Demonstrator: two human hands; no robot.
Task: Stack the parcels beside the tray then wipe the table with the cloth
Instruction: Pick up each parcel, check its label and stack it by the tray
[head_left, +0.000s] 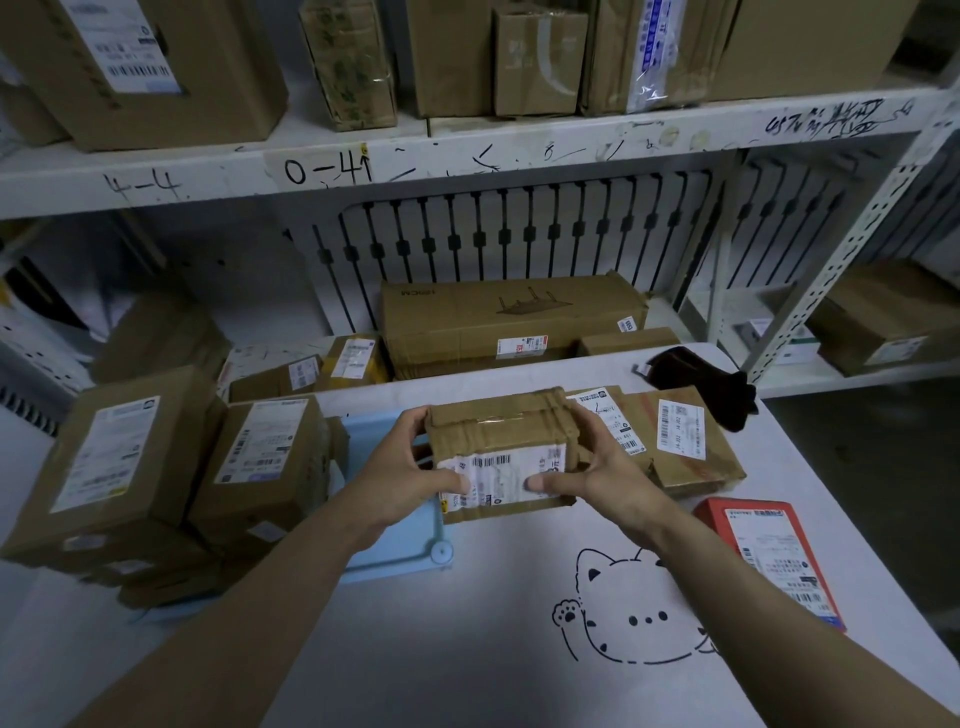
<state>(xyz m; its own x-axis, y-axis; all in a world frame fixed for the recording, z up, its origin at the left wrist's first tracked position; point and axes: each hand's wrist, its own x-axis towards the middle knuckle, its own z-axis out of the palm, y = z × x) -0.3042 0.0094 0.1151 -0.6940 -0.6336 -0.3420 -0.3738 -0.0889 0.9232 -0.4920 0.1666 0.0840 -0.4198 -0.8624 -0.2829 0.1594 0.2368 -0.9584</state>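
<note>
Both my hands grip a taped brown cardboard parcel (501, 441) with a white barcode label; my left hand (410, 467) holds its left side, my right hand (597, 467) its right side. It sits just right of the light blue tray (395, 556), partly over the tray's right edge. Behind it to the right lies a flat brown parcel (685, 441) with white labels. A red parcel (769, 556) lies at the table's right edge. A dark cloth (701, 379) is bunched at the far right corner of the white table (467, 649).
Several brown boxes (171, 467) are piled left of the table, close to the tray. More boxes (509, 322) stand behind the table's far edge. A white metal shelf (363, 156) with cartons runs overhead. A cat drawing (639, 608) marks the tabletop.
</note>
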